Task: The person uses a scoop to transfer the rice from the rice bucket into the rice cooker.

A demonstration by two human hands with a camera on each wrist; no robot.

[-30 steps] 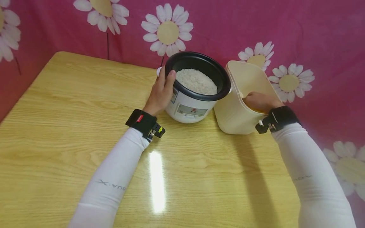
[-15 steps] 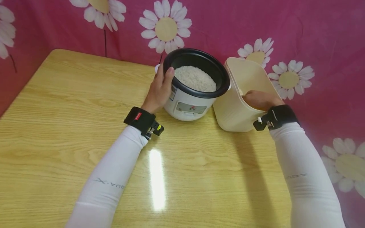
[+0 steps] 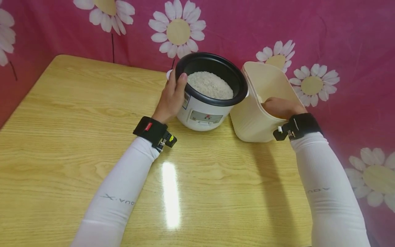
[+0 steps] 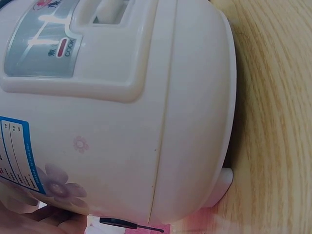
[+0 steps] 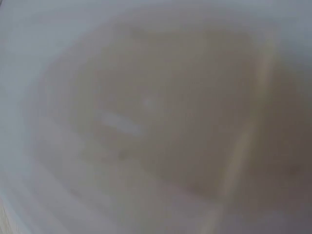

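A white rice cooker [image 3: 202,118] stands on the table, its black inner pot [image 3: 223,73] heaped with white rice [image 3: 211,85]. My left hand [image 3: 171,99] grips its left side by the handle, thumb up at the black rim. The left wrist view shows the cooker's front panel [image 4: 44,44] up close, with some fingers [image 4: 58,222] low at the side. My right hand [image 3: 282,108] reaches into a cream plastic bin [image 3: 251,123] right of the cooker. Its fingers are hidden behind the bin's near wall, and I cannot tell what they hold. The right wrist view is blurred.
A light wooden table [image 3: 92,120] spreads to the left and front. Behind it hangs a pink cloth [image 3: 234,27] printed with white daisies. Cooker and bin stand side by side near this cloth. Each wrist wears a black camera strap [image 3: 151,130].
The whole head view has shifted slightly. Both hands stay where they were, the left on the rice cooker and the right inside the bin.
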